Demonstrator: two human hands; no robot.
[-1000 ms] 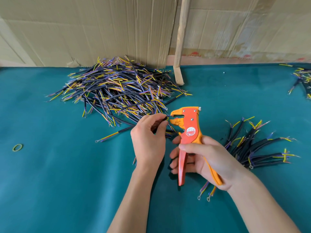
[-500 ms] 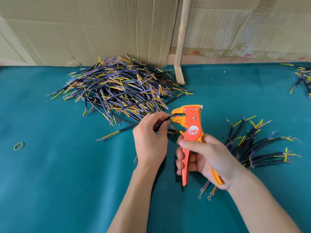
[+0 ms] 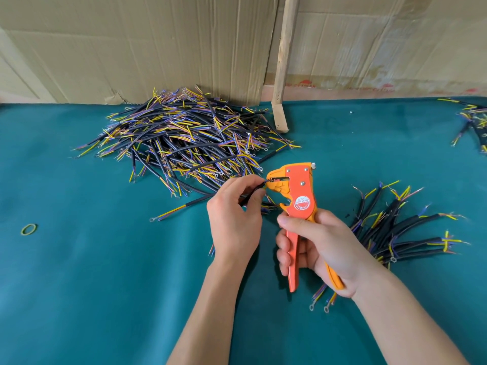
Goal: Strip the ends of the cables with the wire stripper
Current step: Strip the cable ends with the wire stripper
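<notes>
The black cable [image 3: 249, 194] sits pinched in the left hand [image 3: 234, 219], its tip fed into the mouth of the orange wire stripper [image 3: 299, 204] at three o'clock, right hand [image 3: 321, 248] wrapped on the handles, so the squeeze looks next.

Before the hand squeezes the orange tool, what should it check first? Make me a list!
1. Cable pinched firmly in the left hand: ok.
2. Cable end inside the stripper mouth: ok, its tip sits at the opening.
3. How far the end goes in: cannot tell, too small to see.
4. Right hand wrapped around both handles: ok.
5. Left fingers away from the stripper mouth: not ok, they are very close.
6. Other cables kept out of the mouth: ok, the big pile lies behind.
</notes>
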